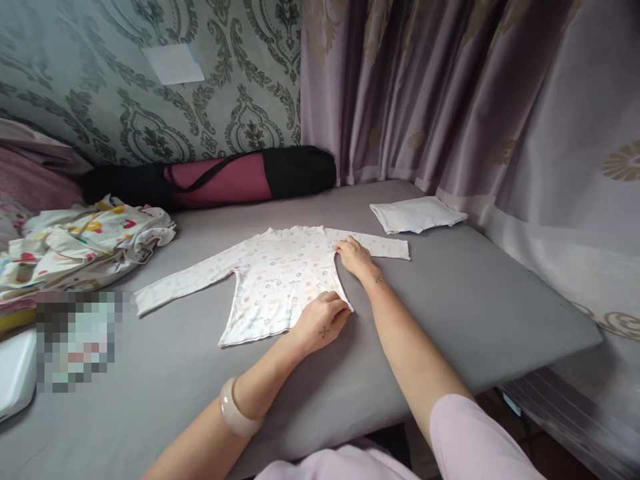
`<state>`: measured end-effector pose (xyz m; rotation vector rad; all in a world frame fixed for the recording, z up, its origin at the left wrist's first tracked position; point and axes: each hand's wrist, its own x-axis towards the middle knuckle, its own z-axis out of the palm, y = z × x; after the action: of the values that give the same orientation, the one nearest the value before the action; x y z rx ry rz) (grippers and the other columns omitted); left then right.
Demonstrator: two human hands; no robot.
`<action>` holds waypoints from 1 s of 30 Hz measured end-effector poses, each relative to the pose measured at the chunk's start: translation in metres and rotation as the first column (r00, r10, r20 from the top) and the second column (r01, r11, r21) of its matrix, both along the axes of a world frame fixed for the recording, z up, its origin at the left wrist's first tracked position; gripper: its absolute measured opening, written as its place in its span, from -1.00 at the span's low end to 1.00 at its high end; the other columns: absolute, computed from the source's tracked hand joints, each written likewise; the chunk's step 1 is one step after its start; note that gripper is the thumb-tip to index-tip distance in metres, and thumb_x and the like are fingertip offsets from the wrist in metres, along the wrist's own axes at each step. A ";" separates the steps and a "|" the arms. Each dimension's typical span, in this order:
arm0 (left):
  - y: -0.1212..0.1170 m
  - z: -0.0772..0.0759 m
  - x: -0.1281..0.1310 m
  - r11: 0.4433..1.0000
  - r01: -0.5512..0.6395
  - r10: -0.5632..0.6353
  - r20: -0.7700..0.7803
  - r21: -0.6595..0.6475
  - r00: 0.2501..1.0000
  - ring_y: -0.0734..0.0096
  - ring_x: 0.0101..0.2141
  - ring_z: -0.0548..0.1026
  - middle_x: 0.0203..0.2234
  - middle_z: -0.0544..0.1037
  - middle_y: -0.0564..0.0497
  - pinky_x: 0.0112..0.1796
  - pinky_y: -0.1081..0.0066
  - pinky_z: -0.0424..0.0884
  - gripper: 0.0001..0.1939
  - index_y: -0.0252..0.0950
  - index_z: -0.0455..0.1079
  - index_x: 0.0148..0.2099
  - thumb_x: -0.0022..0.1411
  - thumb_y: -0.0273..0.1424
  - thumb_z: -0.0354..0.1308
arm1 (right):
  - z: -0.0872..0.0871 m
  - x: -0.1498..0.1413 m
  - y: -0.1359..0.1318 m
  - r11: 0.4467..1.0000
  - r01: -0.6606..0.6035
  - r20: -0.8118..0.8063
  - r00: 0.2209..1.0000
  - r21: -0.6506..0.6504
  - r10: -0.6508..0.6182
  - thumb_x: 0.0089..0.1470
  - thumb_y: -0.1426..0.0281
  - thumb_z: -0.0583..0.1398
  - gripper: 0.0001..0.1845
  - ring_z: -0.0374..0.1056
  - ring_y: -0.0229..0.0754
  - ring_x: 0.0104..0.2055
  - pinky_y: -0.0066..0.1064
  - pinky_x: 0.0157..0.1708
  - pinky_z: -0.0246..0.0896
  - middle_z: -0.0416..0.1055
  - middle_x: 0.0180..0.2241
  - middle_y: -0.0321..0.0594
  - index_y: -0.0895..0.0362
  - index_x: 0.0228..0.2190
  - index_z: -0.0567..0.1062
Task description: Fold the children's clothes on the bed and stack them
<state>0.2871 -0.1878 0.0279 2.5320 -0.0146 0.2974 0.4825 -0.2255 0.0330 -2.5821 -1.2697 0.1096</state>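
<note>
A small white long-sleeved shirt (pixel 280 280) with a fine coloured print lies spread flat, its collar away from me and its sleeves stretched out to both sides. My left hand (pixel 323 321), with a pale bangle (pixel 235 410) on its forearm, pinches the shirt's bottom right corner. Farther up the same side seam, my right hand (pixel 355 257) grips the fabric near the right armpit, its fingers closed. The cloth between the two hands forms the shirt's right edge.
The grey-covered surface (pixel 450 320) holds a folded white cloth (pixel 417 215) at the back right. A crumpled printed cloth (pixel 85 243) lies left, by a white object (pixel 17 373) and a blurred patch. A black and maroon long bag (pixel 220 180) rests along the wall; curtains (pixel 425 87) hang right.
</note>
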 end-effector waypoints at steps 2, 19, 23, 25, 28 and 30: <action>-0.004 0.001 -0.001 0.996 0.011 -0.011 0.002 0.088 1.000 0.24 -0.23 0.47 -0.28 0.52 -0.14 -0.19 0.29 0.41 -0.71 -0.26 0.47 -0.24 0.40 -0.35 -0.07 | 0.002 -0.001 -0.001 1.000 0.005 -0.004 1.000 -0.016 -0.005 0.30 0.44 -0.07 -0.60 0.33 -0.05 0.04 -0.31 -0.03 0.23 0.37 0.00 -0.05 0.05 -0.04 0.51; 0.106 -0.022 -0.025 0.761 -0.538 0.624 -0.183 0.361 0.760 -0.12 0.35 -0.03 0.34 0.08 -0.40 0.26 -0.12 -0.06 -0.35 -0.49 0.06 0.35 0.42 -0.13 -0.19 | -0.025 -0.061 0.042 0.966 -0.252 -0.075 0.966 -0.049 0.248 0.33 0.06 -0.20 -0.23 -0.36 0.00 0.44 -0.17 0.37 -0.48 -0.23 0.41 0.05 0.33 0.34 0.00; 0.104 -0.028 -0.028 0.771 -0.525 0.607 -0.165 0.361 0.777 -0.13 0.35 -0.05 0.35 0.03 -0.38 0.25 -0.15 -0.09 -0.32 -0.44 0.03 0.38 0.41 -0.08 -0.22 | -0.021 -0.060 0.031 0.939 -0.331 -0.049 0.943 -0.094 0.328 0.32 0.03 -0.19 -0.23 -0.39 -0.01 0.45 -0.09 0.37 -0.51 -0.26 0.41 0.02 0.25 0.36 -0.02; 0.106 -0.029 -0.036 0.793 -0.492 0.571 -0.156 0.359 0.806 -0.11 0.36 -0.05 0.36 0.05 -0.35 0.26 -0.13 -0.09 -0.32 -0.41 0.04 0.38 0.41 -0.07 -0.22 | -0.017 -0.062 0.020 0.912 -0.395 -0.050 0.919 -0.113 0.392 0.32 0.03 -0.19 -0.24 -0.39 -0.01 0.45 -0.05 0.37 -0.51 -0.27 0.42 0.01 0.23 0.36 -0.03; 0.112 -0.030 -0.056 0.833 -0.407 0.483 -0.131 0.374 0.866 -0.03 0.36 -0.06 0.36 0.06 -0.31 0.27 -0.08 -0.11 -0.33 -0.37 0.05 0.38 0.41 -0.06 -0.22 | -0.009 -0.067 -0.001 0.865 -0.483 -0.067 0.875 -0.135 0.479 0.31 0.03 -0.16 -0.23 -0.42 -0.02 0.45 -0.03 0.37 -0.52 -0.29 0.42 0.01 0.22 0.36 -0.04; 0.115 -0.029 -0.073 0.858 -0.335 0.409 -0.123 0.388 0.904 0.04 0.37 -0.06 0.36 0.05 -0.30 0.29 -0.02 -0.12 -0.34 -0.37 0.06 0.38 0.42 -0.06 -0.24 | -0.005 -0.071 -0.017 0.835 -0.531 -0.099 0.848 -0.144 0.521 0.31 0.02 -0.14 -0.23 -0.45 -0.03 0.45 -0.04 0.37 -0.53 -0.32 0.42 0.00 0.21 0.36 -0.04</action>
<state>0.2142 -0.0728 -0.0012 2.9099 0.5611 0.1986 0.4119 -0.2430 0.0282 -2.2528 -1.9943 0.4056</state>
